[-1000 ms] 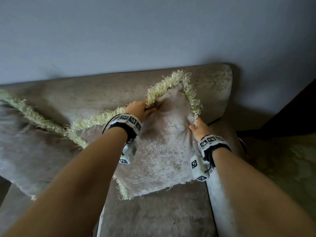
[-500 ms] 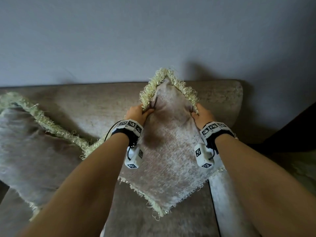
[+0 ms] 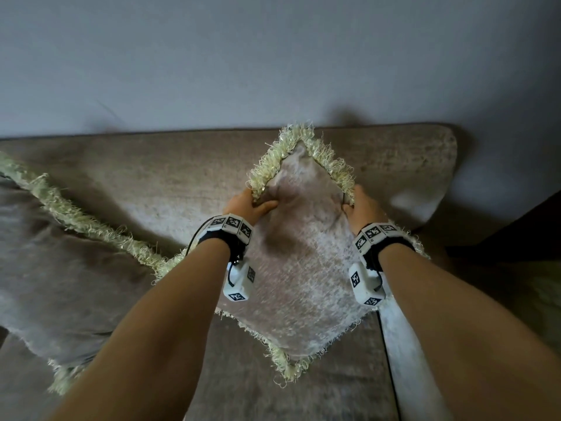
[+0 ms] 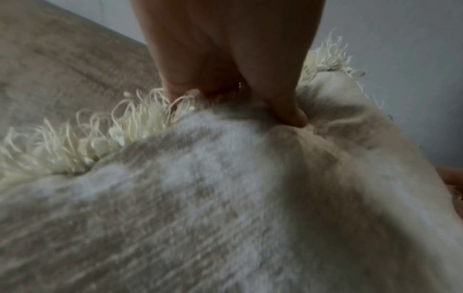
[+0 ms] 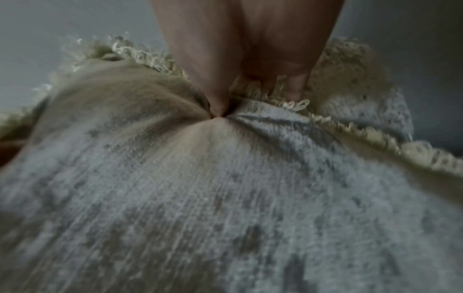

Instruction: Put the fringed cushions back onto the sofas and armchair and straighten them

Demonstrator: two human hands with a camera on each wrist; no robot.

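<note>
A beige velvet cushion [image 3: 306, 268] with cream fringe stands on one corner like a diamond, against the sofa backrest [image 3: 151, 177]. My left hand [image 3: 252, 205] pinches its upper left fringed edge, thumb pressed into the fabric [image 4: 290, 117]. On the upper right edge my right hand [image 3: 358, 208] grips the same cushion [image 5: 225, 198], thumb dug in and fingers behind the fringe. The cushion's face [image 4: 200, 198] fills the left wrist view. A second fringed cushion [image 3: 60, 268] leans on the backrest at the left.
The sofa seat [image 3: 243, 390] lies under the cushion's lower corner. The sofa's right armrest [image 3: 409, 360] runs along the right side. A plain grey wall [image 3: 273, 56] rises behind the backrest. A dark piece of furniture [image 3: 531, 226] stands at the far right.
The cushion has been turned from lying slanted to standing on its corner. Both hands moved to either side of its top corner, and the view has shifted lower.
</note>
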